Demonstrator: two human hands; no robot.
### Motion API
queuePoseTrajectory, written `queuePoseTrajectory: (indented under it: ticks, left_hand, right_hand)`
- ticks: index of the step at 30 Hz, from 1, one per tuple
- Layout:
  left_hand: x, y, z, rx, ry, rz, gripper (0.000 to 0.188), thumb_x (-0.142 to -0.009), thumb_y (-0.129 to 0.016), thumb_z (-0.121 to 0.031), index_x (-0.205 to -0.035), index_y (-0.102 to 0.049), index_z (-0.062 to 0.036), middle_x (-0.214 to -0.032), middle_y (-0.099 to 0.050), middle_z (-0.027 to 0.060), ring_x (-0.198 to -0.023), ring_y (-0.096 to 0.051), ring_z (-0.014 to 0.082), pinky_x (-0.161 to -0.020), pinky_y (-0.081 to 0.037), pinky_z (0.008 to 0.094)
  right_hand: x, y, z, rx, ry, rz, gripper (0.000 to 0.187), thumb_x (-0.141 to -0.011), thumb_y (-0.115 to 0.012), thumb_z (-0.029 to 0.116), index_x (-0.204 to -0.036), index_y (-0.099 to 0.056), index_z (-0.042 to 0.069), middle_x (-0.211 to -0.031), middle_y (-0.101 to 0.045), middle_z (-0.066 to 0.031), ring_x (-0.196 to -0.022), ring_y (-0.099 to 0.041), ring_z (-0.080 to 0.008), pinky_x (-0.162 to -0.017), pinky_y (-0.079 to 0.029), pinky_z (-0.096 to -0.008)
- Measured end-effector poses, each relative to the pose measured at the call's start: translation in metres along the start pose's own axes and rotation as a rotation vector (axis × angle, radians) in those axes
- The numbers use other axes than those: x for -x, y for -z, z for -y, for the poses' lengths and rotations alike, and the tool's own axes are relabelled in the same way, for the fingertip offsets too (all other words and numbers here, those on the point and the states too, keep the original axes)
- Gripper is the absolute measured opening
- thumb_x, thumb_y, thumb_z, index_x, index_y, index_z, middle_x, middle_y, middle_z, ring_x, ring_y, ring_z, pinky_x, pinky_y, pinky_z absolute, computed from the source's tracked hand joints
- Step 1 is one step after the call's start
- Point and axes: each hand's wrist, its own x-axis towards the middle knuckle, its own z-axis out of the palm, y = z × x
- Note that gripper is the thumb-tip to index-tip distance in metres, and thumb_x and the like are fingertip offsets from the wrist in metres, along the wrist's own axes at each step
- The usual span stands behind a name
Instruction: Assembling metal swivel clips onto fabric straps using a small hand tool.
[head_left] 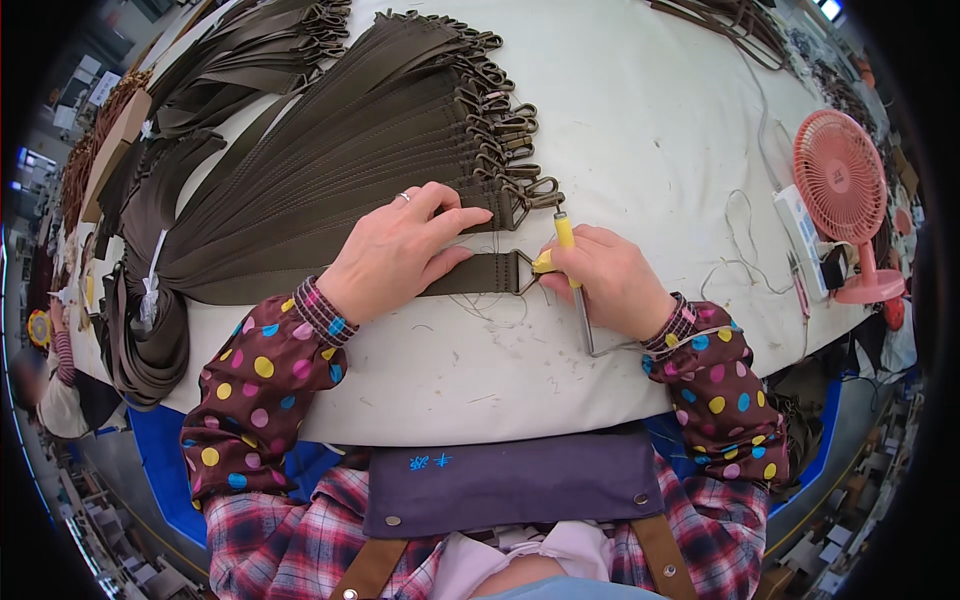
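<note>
Many dark olive straps (330,160) with metal snap hooks (500,125) fan out across the table. My left hand (405,245) rests over the nearest straps, fingers apart, thumb on the lowest strap (470,275) and index finger by the strap above. That lowest strap ends in a metal ring (521,270). My right hand (610,280) is closed around a corded, pen-shaped tool (564,230) with a yellow barrel, resembling a soldering iron. Its thin tip points away from me, close to a snap hook. Something yellow at my thumb touches the ring. Loose threads trail below the strap.
A white cloth covers the table (630,130), with thread scraps near its front edge. A pink fan (840,180) and a white power strip (797,235) with cords stand at right. More straps (240,70) lie at far left; a tied bundle (150,330) hangs over the left edge.
</note>
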Motion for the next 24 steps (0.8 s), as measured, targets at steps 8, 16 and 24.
queuePoseTrajectory:
  ticks: [8,16,24]
  left_hand:
    - [0.001,-0.002,-0.010,0.197,0.154,0.135,0.039,-0.076,-0.074,-0.020,-0.112,-0.061,-0.0131,-0.098,-0.055,0.0046,-0.082,-0.060,0.0208,-0.068,-0.050,0.0304]
    - [0.001,-0.019,-0.023,0.117,0.246,0.131,0.038,-0.071,-0.077,-0.021,-0.100,-0.058,-0.0073,-0.093,-0.058,0.0053,-0.078,-0.064,0.0195,-0.066,-0.052,0.0295]
    - [0.001,-0.024,-0.032,0.114,0.346,0.082,0.039,-0.071,-0.076,-0.020,-0.099,-0.054,-0.0055,-0.088,-0.057,0.0059,-0.078,-0.063,0.0191,-0.065,-0.053,0.0301]
  right_hand:
    - [0.001,0.005,-0.005,-0.083,-0.123,-0.126,0.022,-0.085,-0.065,0.004,-0.105,-0.054,0.003,-0.087,-0.066,-0.0073,-0.067,-0.059,-0.0208,-0.064,-0.049,-0.0278]
    - [-0.006,0.004,0.015,-0.752,-0.582,-0.168,0.023,-0.094,-0.048,-0.001,-0.116,-0.048,0.002,-0.078,-0.063,-0.0063,-0.067,-0.059,-0.0124,-0.063,-0.050,-0.0247]
    - [-0.001,-0.007,0.009,-0.314,-0.277,-0.100,0.029,-0.089,-0.058,-0.001,-0.116,-0.050,0.001,-0.087,-0.066,-0.0076,-0.075,-0.063,-0.0142,-0.070,-0.051,-0.0257]
